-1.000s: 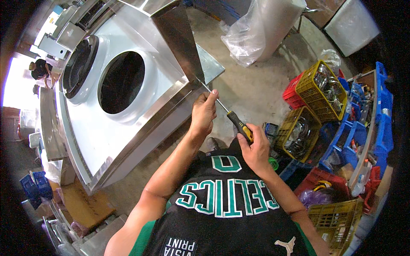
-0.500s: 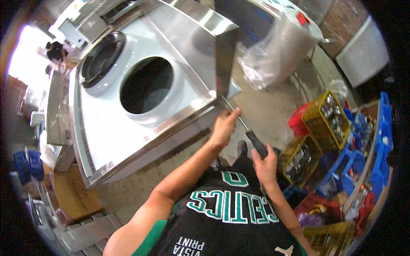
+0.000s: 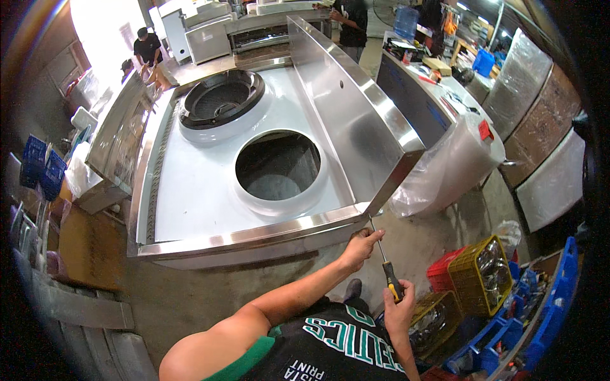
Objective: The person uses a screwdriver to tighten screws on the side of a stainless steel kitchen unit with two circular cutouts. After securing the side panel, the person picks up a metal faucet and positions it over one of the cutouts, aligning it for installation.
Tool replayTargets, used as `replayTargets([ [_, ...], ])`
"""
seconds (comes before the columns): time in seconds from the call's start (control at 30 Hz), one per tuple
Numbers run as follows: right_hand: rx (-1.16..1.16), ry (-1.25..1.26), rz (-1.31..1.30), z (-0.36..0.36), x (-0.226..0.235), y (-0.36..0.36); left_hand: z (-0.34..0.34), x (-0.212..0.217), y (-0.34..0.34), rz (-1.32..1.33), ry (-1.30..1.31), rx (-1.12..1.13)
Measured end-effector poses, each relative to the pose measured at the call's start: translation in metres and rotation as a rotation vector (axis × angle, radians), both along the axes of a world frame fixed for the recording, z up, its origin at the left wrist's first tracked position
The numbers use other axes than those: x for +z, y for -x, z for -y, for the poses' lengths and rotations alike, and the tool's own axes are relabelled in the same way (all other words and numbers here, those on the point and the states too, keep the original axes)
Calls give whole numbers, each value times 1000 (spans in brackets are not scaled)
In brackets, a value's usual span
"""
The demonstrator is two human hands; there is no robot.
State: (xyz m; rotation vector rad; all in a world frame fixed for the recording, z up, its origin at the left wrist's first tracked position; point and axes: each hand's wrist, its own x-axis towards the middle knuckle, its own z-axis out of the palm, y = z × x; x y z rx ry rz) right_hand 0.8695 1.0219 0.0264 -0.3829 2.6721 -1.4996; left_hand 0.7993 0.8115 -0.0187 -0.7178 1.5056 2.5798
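Note:
A long screwdriver (image 3: pixel 391 277) with a black and yellow handle stands at a slant, its tip up against the near right corner of a stainless-steel wok stove (image 3: pixel 197 209). The fingers of my left hand (image 3: pixel 361 250) pinch its metal shaft just below that corner. My right hand (image 3: pixel 398 308) is closed round the lower end of the handle. What the tip meets is too small to make out. The stove top has an open round collar (image 3: pixel 324 166), and farther back a second one carries a black burner ring (image 3: pixel 254 101). A tall steel back panel (image 3: pixel 356 105) rises along its right side.
Right of the stove stands a big roll of clear wrap (image 3: pixel 454 162). Yellow crates (image 3: pixel 467 276) with metal parts and blue bins (image 3: pixel 540 311) sit by my right side. Steel panels (image 3: pixel 95 309) lie at the lower left. Two people (image 3: pixel 147 47) (image 3: pixel 351 22) are farther back.
My view has tilted up, so the stove sits lower and farther right in the picture. Both hands keep hold of the screwdriver, and its handle has turned, showing yellow.

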Motion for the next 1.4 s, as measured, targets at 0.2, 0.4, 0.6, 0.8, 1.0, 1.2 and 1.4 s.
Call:
replayTargets([
  [0.2, 29, 852, 1332, -12, -6, 31, 1, 1, -7, -69, -111, -18],
  [0.4, -33, 469, 532, 3, -6, 11, 2, -2, -8, -64, -31, -4],
  [0.6, 82, 157, 230, 1, -4, 22, 1, 3, -2, -35, 56, -4],
  [0.8, 15, 697, 1047, -4, 1, 21, 7, 4, -10, -84, -91, -37],
  [1.0, 88, -53, -26, 3, -5, 11, 2, 8, 2, 41, 45, 85],
  [1.2, 203, 978, 1265, -13, -9, 24, 12, 3, -7, -136, -247, -7],
  [1.4, -44, -28, -291, 1, -17, 9, 8, 3, 7, 10, -11, 103],
])
